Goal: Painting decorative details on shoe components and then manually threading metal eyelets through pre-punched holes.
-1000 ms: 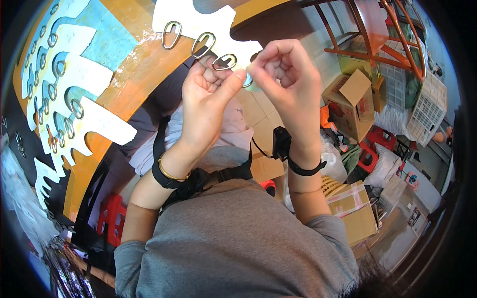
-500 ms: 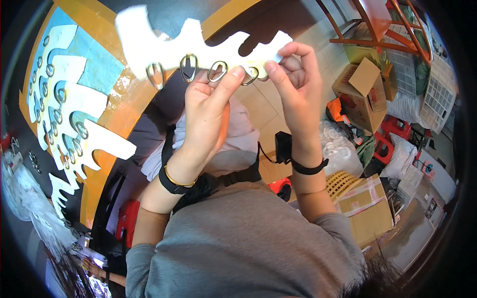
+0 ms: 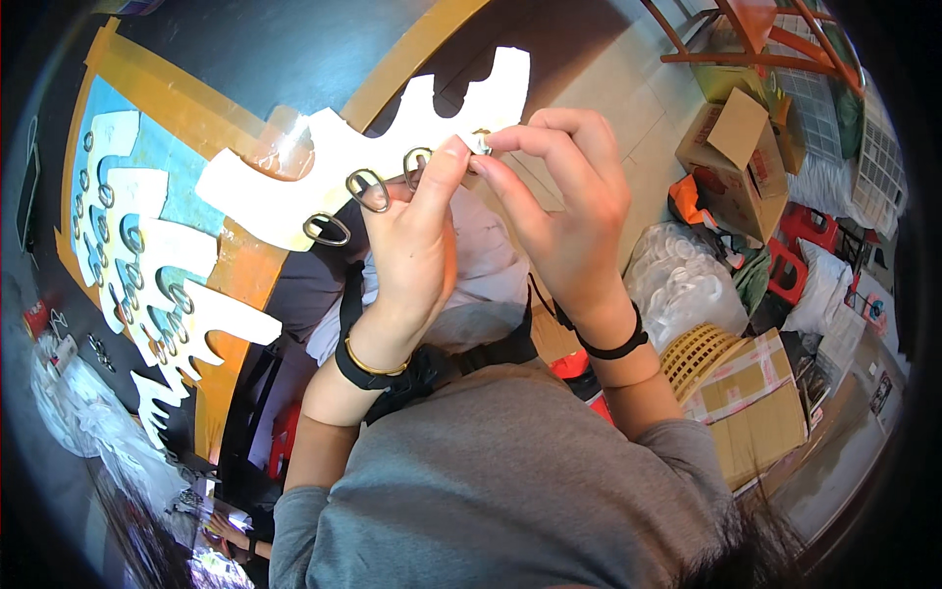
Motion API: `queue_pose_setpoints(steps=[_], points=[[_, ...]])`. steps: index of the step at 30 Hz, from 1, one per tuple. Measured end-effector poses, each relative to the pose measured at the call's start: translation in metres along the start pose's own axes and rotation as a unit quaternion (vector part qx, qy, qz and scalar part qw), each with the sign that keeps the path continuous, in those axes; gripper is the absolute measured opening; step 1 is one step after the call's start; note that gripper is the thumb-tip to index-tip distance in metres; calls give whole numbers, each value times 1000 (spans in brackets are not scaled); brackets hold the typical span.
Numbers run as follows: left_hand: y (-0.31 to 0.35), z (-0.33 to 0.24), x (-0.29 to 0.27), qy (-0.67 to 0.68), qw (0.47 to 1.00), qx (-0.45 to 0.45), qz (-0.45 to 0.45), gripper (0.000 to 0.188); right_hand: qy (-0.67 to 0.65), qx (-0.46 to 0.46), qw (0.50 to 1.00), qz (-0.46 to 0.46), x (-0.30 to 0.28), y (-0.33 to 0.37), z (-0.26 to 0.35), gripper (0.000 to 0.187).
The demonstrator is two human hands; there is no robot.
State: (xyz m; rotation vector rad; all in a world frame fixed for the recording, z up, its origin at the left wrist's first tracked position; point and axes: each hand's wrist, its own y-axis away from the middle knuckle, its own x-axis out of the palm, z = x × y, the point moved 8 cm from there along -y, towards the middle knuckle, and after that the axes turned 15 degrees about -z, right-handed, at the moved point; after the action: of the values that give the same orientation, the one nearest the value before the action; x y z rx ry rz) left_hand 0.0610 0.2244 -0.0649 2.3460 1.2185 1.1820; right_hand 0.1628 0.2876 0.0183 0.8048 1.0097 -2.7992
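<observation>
Work table (image 3: 245, 59): holds a stack of white notched cards (image 3: 147, 245) fitted with metal rings. Open cardboard box (image 3: 746, 147) on the floor: contents not discernible. Held white card (image 3: 324, 162): raised above the table edge, carrying oval rings (image 3: 368, 188). Left hand (image 3: 417, 245) and right hand (image 3: 559, 216): fingertips pinched shut on the card's end ring (image 3: 478, 143).

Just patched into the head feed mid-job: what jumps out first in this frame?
Dead centre, the left hand and right hand pinch together at the edge of a white scalloped card held up in the air, which carries a row of oval metal rings. At the left, more ring-loaded cards lie fanned on the blue and orange table. Cardboard boxes crowd the floor at the right.
</observation>
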Motion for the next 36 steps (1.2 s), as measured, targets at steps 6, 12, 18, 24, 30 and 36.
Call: queue_pose_setpoints(steps=[6, 12, 18, 24, 30, 36], points=[[1, -15, 4, -43, 997, 70, -1, 16, -52, 11, 998, 42, 6, -3, 5, 15], [6, -21, 3, -94, 991, 91, 11, 18, -57, 81, 992, 74, 9, -6, 0, 13], [10, -24, 6, -120, 987, 99, 32, 20, -63, 135, 986, 69, 6, -3, -5, 12], [7, -20, -6, -159, 982, 92, 39, 17, -125, 314, 934, 117, 17, 12, -33, 10], [27, -41, 12, -92, 991, 100, 12, 15, -135, 329, 934, 23, -9, 5, -68, 6], [10, -30, 4, -106, 989, 102, 4, 21, -172, 270, 944, -72, -36, -7, -23, 9]])
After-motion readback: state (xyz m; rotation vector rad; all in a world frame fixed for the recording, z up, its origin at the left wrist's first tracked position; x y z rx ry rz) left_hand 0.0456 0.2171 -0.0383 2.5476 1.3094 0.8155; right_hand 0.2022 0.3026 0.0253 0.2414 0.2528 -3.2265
